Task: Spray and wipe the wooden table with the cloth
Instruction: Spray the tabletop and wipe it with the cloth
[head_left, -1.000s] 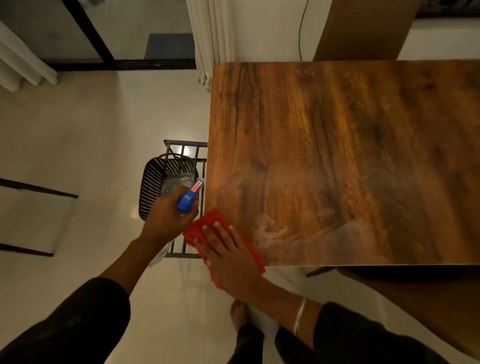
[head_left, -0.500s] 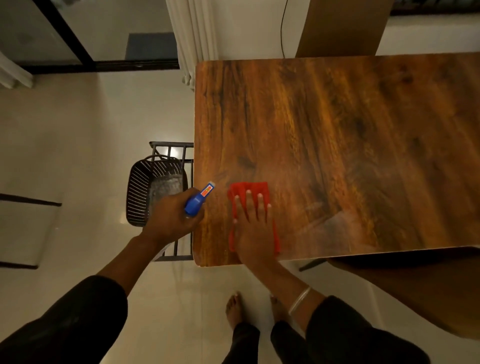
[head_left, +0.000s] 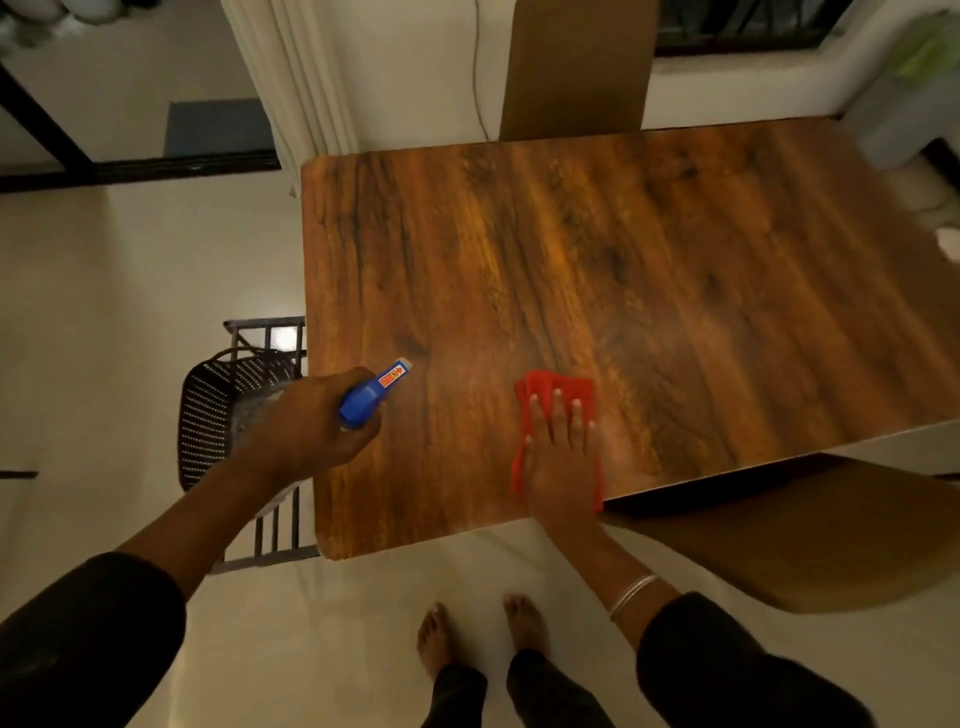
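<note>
Cloth (head_left: 551, 395), red, flat on wooden worktop (head_left: 649, 291) near its front edge, pinned under right hand (head_left: 561, 462). Fingers (head_left: 556, 415) spread and flat on top, pressing rather than gripping. Rear part of cloth covered by palm; one corner overhanging front edge. Left hand (head_left: 311, 421) closed around spray bottle (head_left: 375, 391), over worktop's left front area, well apart from cloth. Only blue nozzle head with red label showing; bottle body hidden inside grip, contents impossible to tell. Dark perforated basket (head_left: 218, 410) on black metal rack (head_left: 270, 525) beside worktop's left edge, partly behind left forearm; something pale and shiny inside, too indistinct to name. Faint hazy patch on worktop just right of cloth. Chair seat (head_left: 810, 540) tucked under front right, cut off by frame edge.
</note>
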